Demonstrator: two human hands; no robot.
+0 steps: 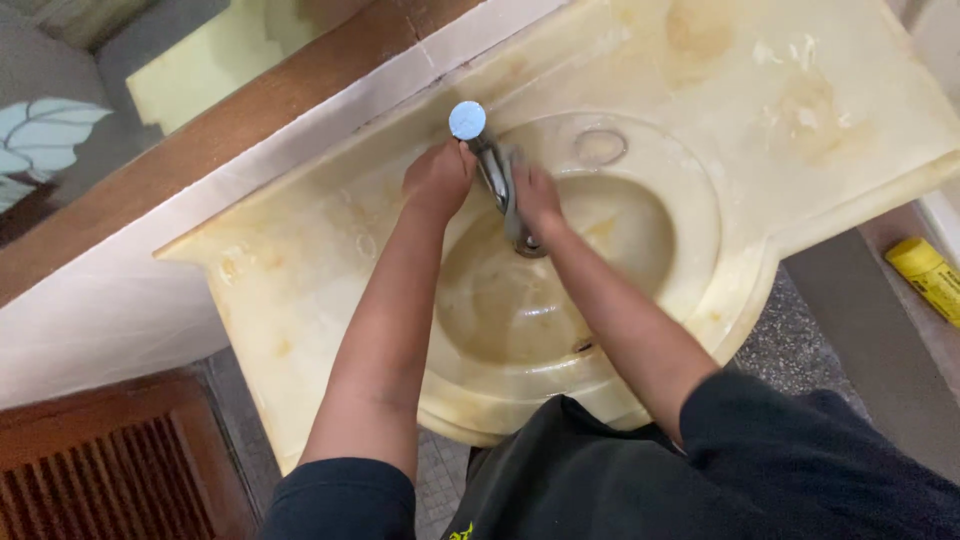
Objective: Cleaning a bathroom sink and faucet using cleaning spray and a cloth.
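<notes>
View from above of a stained cream stone washbasin with a round bowl, whose flat deck runs wide to either side of the bowl and ends in a straight edge against a brown wooden ledge behind it; the bowl's front lip bulges toward the person, and speckled grey floor shows beside that lip. A brown slatted wooden panel stands below the basin's left end, cut off by the frame. A yellow container lies well right of the basin, only partly in view. At the back of the bowl rises a chrome tap with a round cap, its spout reaching over the bowl. The left hand is curled against the tap's left side just below the cap; the right hand presses on the spout's right side, fingers folded around it. Both hands thus close on the tap from opposite sides. Whether either hand holds a cloth cannot be told. The drain is hidden by the spout and right hand.
</notes>
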